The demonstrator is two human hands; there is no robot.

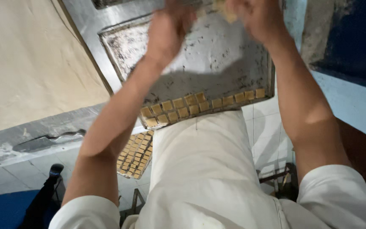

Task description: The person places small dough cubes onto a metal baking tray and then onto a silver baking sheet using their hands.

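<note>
White apron [208, 169] nearest us, we reach both arms over a metal tray [217, 55] edged with tan squares [191, 106], left hand [168, 29] and right hand [250, 15] blurred, fingers' state unclear.

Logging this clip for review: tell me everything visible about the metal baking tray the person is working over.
The rectangular grey metal baking tray has a low raised rim and a scuffed surface flecked with dark burnt spots. It lies on a steel worktop, its near edge against the person's white apron. Two rows of small square tan biscuit pieces line that near edge; the rest is mostly bare. The left hand and right hand are over its far end, blurred, the right apparently among more pieces there.
</note>
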